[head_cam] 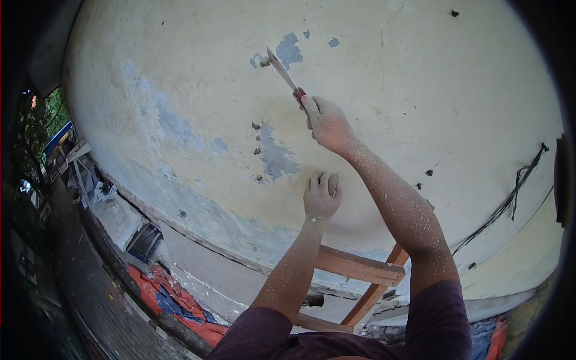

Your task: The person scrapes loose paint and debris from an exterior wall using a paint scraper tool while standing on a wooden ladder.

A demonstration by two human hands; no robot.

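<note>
A cream-painted wall (342, 148) with grey-blue bare patches fills most of the view. My right hand (330, 123) grips the dark red handle of a long-bladed knife or scraper (281, 67). Its tip points up and left, beside a small anchor or plug (264, 63) in the wall and a bare patch (289, 48). Lower down, my left hand (322, 198) rests with bent fingertips against the wall, right of another bare patch (275, 155); whether it holds anything is not clear. Pale dust and flakes cover both hands and forearms.
A wooden ladder or frame (360, 265) stands close below my arms. Black cables (508, 198) hang at the right. Red and blue tarpaulin (180, 301), a dusty board (117, 216) and a brick-paved walkway (108, 310) lie down at the left. Several plugs or bolts stick out of the wall.
</note>
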